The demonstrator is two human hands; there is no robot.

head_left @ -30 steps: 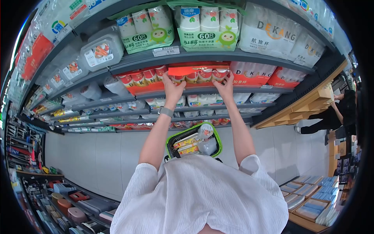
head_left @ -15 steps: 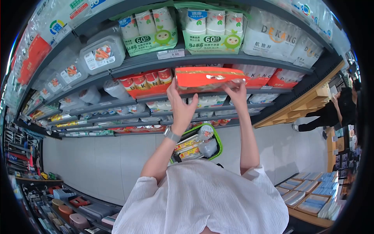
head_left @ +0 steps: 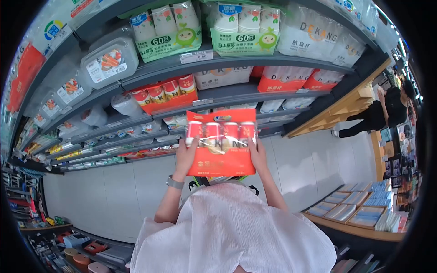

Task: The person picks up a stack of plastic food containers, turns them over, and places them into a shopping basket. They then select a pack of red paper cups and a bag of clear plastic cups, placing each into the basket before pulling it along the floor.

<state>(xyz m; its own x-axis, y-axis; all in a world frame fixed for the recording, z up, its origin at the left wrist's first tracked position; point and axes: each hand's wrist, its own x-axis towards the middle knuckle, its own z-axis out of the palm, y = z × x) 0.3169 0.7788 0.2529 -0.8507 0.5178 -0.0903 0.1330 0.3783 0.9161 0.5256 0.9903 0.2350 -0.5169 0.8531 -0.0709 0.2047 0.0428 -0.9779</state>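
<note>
A red pack of paper cups is held upright in front of my chest, its printed front turned toward me. Through the clear upper part, a row of red and white cups shows. My left hand grips the pack's left edge, and my right hand grips its right edge. A watch band circles my left wrist. Below the pack, most of the shopping basket is hidden, with just bits of its green rim and black parts showing.
Shelves ahead carry green cup packs, clear cup packs, red cup packs and plastic boxes. A person in black stands at the right. A wooden display sits at lower right, and another shelf at lower left.
The pack has come down and back from the shelf toward my chest. It has turned from showing its narrow red side to showing its front. Both hands moved with it.
</note>
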